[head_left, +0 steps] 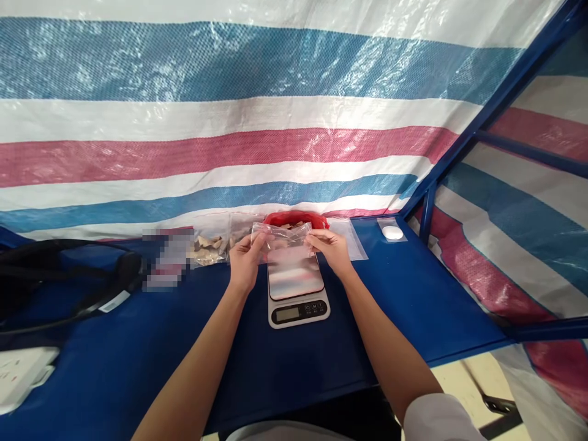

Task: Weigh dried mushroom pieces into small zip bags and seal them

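A clear plastic bag (285, 235) is stretched between my two hands, above the far end of a digital kitchen scale (296, 278). My left hand (245, 260) pinches the bag's left edge, and my right hand (331, 248) grips its right edge. The bag looks flat, with nothing visible inside. Behind it stands a red bag (296, 217) with light brown dried pieces in it, partly hidden. To the left of my left hand lies a clear bag of pale brown dried slices (210, 250). The scale's plate is bare, and its display shows no readable figures.
On the blue table (184, 349), a black headset-like strap (124, 275) lies at left, with a white power strip (25, 376) nearer me. A flat clear bag (351, 239) and a small bag with a white object (392, 233) lie right. Striped sheeting (229, 147) and blue frame bars (427, 211) enclose the table.
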Demonstrator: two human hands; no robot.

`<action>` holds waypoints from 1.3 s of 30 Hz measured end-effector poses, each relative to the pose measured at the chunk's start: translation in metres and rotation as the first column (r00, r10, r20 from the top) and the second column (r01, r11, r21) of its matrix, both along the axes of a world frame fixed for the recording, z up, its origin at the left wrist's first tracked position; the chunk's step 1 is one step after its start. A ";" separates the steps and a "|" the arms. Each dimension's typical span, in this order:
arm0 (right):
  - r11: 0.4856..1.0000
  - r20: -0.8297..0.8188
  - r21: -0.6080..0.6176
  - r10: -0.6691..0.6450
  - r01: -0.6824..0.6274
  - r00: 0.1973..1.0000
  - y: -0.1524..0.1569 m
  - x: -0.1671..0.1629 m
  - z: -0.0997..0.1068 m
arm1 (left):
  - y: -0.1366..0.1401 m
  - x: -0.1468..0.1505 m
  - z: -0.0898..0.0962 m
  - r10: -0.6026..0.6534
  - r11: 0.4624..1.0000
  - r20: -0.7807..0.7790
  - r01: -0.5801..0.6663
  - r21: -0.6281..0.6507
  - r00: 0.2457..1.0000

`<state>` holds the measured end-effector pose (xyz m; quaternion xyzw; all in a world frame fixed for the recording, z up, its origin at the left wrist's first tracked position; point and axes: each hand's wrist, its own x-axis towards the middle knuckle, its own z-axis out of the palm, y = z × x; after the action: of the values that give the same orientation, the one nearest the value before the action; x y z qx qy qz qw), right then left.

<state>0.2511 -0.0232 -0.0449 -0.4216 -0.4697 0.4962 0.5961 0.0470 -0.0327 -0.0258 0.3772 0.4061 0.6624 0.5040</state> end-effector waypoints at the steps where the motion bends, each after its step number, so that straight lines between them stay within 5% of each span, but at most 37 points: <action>1: 1.000 0.017 0.010 0.005 -0.005 1.000 -0.001 0.001 -0.001 | -0.001 -0.002 -0.001 -0.006 1.000 -0.015 0.006 0.011 1.000; 29: 0.999 0.106 -0.037 0.017 -0.013 0.994 -0.008 0.013 -0.004 | -0.006 -0.020 -0.004 -0.193 0.979 -0.164 0.179 -0.094 0.967; 34: 0.998 0.169 0.017 0.064 -0.068 0.984 -0.009 0.013 0.000 | -0.003 -0.037 0.020 -0.174 0.983 -0.448 0.178 -0.034 0.877; 37: 0.992 0.202 0.031 0.112 -0.120 0.973 -0.008 0.010 0.004 | 0.003 -0.038 0.042 -0.169 0.976 -0.659 0.218 -0.007 0.733; 39: 0.987 0.240 0.032 0.147 -0.160 0.960 -0.006 0.007 0.008 | 0.009 -0.033 0.056 -0.275 0.945 -0.710 0.320 -0.074 0.648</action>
<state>0.2577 -0.0293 -0.0370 -0.4245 -0.5812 0.4751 0.5063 0.0142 -0.0240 0.0299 0.6791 0.4818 0.3847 0.3983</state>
